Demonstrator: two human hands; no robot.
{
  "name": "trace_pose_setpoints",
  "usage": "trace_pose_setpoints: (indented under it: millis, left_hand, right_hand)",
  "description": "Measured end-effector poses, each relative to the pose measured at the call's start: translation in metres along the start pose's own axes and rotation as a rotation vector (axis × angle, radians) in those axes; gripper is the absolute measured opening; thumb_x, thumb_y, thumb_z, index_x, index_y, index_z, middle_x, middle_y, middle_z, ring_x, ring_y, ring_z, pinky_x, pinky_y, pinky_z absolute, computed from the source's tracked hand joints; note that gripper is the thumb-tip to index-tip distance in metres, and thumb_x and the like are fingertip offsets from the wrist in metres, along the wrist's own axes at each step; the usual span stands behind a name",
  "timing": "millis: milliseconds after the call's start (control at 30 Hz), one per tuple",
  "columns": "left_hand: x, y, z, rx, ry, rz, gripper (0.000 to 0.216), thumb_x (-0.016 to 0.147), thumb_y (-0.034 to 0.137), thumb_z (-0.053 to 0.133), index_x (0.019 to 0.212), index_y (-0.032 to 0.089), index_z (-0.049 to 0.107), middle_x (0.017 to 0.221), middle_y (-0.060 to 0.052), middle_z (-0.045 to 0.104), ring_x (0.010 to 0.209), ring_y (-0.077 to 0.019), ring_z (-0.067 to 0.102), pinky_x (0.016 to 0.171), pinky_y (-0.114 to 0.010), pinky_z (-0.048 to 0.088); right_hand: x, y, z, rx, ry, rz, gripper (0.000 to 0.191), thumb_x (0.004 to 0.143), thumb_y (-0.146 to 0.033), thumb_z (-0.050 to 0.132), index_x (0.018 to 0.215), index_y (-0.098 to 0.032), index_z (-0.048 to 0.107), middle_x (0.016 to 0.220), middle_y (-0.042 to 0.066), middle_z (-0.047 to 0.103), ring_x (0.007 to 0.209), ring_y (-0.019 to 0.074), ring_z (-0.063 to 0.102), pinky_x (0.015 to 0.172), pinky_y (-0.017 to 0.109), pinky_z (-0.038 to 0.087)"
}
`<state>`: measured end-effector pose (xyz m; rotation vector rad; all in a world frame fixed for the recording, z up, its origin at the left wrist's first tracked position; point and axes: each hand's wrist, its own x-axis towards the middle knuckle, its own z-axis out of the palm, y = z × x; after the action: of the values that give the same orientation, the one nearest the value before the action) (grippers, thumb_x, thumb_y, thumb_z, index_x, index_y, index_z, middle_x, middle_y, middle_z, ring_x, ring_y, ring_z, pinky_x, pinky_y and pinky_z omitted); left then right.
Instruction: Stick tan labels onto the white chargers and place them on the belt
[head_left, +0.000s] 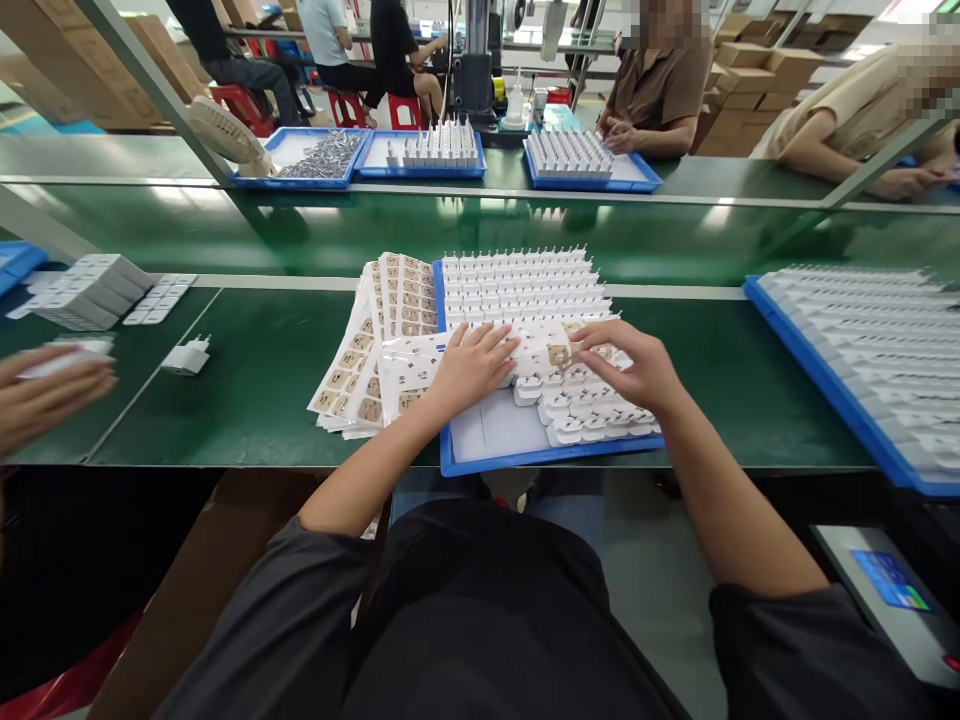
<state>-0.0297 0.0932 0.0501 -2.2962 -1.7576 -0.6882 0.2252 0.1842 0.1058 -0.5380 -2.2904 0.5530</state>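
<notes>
A strip of a white sticker sheet [412, 362] lies across a blue tray [487, 466] holding rows of white plug chargers [517, 275]. My left hand [472, 368] rests flat on the strip, fingers stretched out. At the strip's right end, my right hand [630, 365] is closed in a pinch at the edge of a tan sticker [559, 356]; the exact contact is hard to make out. The chargers nearest me lie with their flat faces and dark markings showing. A fanned stack of sticker sheets [352, 370] lies left of the tray, partly under the strip.
One plug charger [187, 356] stands on the bench at left, near stacked white boxes [94, 290] and another person's hand [52, 390]. A second full tray [825, 400] is at right. Across the green conveyor [337, 225] are more trays [420, 170] and seated people.
</notes>
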Motion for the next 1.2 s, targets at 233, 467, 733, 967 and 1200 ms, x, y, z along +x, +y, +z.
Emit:
trace_pose_setpoints:
  millis: [233,467,733,967,1200]
  left_hand:
    - [-0.009,0.021,-0.001,-0.043,0.074,0.281,0.046,0.097,0.037,0.059,0.141,0.025,0.057,0.164,-0.011,0.043,0.156,-0.0343,0.032,0.128,-0.060,0.018]
    - [-0.039,0.035,0.013,-0.048,0.065,0.191,0.018,0.100,0.023,0.055,0.116,0.023,0.065,0.146,-0.013,0.063,0.131,-0.0288,0.059,0.108,-0.045,0.044]
    - [-0.076,0.033,-0.012,-1.040,0.136,-0.352,0.038,0.086,0.045,0.077,0.100,0.024,0.048,0.114,-0.009,0.073,0.099,-0.0208,0.072,0.082,-0.034,0.060]
    - [-0.094,0.049,-0.015,-1.467,0.109,-0.455,0.048,0.085,0.060,0.072,0.114,0.025,0.056,0.113,-0.010,0.073,0.099,-0.0243,0.074,0.080,-0.036,0.062]
    - [-0.101,0.050,-0.022,-1.057,0.173,-0.246,0.047,0.088,0.046,0.076,0.129,0.027,0.063,0.126,-0.012,0.074,0.116,-0.0287,0.071,0.096,-0.042,0.060]
  right_hand:
    - [-0.050,-0.021,-0.002,0.197,0.184,0.242,0.008,0.093,-0.030,0.070,0.096,-0.022,0.071,0.095,0.005,0.076,0.093,0.0213,0.073,0.083,0.035,0.059]
    - [-0.081,-0.058,0.020,0.285,0.209,0.256,0.004,0.093,-0.024,0.068,0.096,-0.024,0.071,0.093,0.006,0.075,0.094,0.0230,0.071,0.085,0.038,0.057]
    - [-0.094,-0.094,0.073,0.513,0.095,0.308,0.003,0.095,-0.023,0.066,0.094,-0.024,0.069,0.088,0.004,0.074,0.085,0.0189,0.071,0.080,0.033,0.058]
    - [-0.074,-0.111,0.094,0.776,0.186,0.409,0.022,0.091,-0.044,0.071,0.086,-0.023,0.069,0.080,0.003,0.071,0.074,0.0176,0.069,0.069,0.031,0.059]
    - [-0.073,-0.123,0.097,0.852,0.120,0.446,0.023,0.088,-0.045,0.074,0.083,-0.023,0.070,0.076,0.001,0.070,0.065,0.0151,0.065,0.061,0.028,0.057]
